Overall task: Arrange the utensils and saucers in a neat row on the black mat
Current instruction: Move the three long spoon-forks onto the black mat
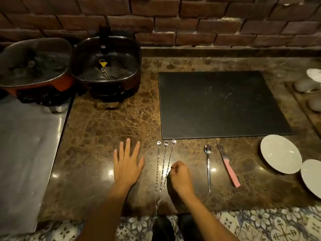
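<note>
black mat (224,105): dark rectangular sheet lying flat on the brown marble counter, nothing on it.
long twisted spoons (162,173): three thin steel bar spoons with spiral stems, side by side just off the mat's near left corner, small bowls pointing to the mat, stems converging at the counter edge.
spoon (208,168): plain steel, straight, bowl toward the mat, right of the three.
knife (227,165): pink handle, steel blade tip near the mat edge, slightly slanted.
saucers (280,153): two pale round ones, touching, near the mat's near right corner.
</note>
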Motion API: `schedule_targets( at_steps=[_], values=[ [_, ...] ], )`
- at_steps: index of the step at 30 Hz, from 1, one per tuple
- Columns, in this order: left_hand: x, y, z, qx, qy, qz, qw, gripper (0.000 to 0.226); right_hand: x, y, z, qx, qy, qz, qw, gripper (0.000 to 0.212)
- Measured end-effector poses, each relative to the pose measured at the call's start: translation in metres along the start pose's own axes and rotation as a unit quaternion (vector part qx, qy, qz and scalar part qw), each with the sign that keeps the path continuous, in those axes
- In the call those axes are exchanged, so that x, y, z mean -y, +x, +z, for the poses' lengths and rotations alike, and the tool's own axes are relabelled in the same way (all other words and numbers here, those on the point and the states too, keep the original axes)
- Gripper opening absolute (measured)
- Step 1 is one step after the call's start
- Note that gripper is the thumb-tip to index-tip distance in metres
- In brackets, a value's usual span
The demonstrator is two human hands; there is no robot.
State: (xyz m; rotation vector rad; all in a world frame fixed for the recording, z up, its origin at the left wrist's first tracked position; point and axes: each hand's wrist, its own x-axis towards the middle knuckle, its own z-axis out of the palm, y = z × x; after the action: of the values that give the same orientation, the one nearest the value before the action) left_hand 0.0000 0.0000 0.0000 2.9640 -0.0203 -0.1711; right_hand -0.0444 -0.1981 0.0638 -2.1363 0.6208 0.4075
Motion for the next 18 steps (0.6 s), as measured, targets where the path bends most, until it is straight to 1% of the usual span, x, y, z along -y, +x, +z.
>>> schedule_targets(
  at_steps=[1,2,4,7,11,13,18],
  values=[
    [-0.001,0.008,-0.001,0.004,0.005,0.017,1.0,0.068,0.001,0.005,0.004,-0.015,-0.021,-0.003,1.0,0.014],
    [0.0,0.016,-0.003,0.002,0.01,0.014,1.0,0.068,0.005,0.008,0.006,-0.034,-0.041,0.0,0.999,0.01],
    [-0.002,0.032,-0.003,-0.005,0.021,0.016,1.0,0.067,0.012,0.01,0.01,-0.045,-0.066,0.002,0.997,0.005],
    [-0.004,0.039,0.003,-0.002,0.02,0.016,1.0,0.066,0.011,0.01,0.018,-0.035,-0.094,-0.01,0.995,0.004],
    [0.0,0.042,0.007,-0.011,0.018,0.021,1.0,0.065,0.014,0.013,0.018,-0.026,-0.13,-0.016,0.991,0.013],
    [0.0,0.043,0.008,-0.019,0.022,0.023,0.999,0.066,0.016,0.015,0.018,-0.028,-0.142,-0.022,0.989,0.013],
    [-0.001,0.042,0.007,-0.03,0.019,0.026,0.999,0.066,0.009,0.014,0.01,-0.042,-0.131,-0.013,0.99,0.009]
  ],
)
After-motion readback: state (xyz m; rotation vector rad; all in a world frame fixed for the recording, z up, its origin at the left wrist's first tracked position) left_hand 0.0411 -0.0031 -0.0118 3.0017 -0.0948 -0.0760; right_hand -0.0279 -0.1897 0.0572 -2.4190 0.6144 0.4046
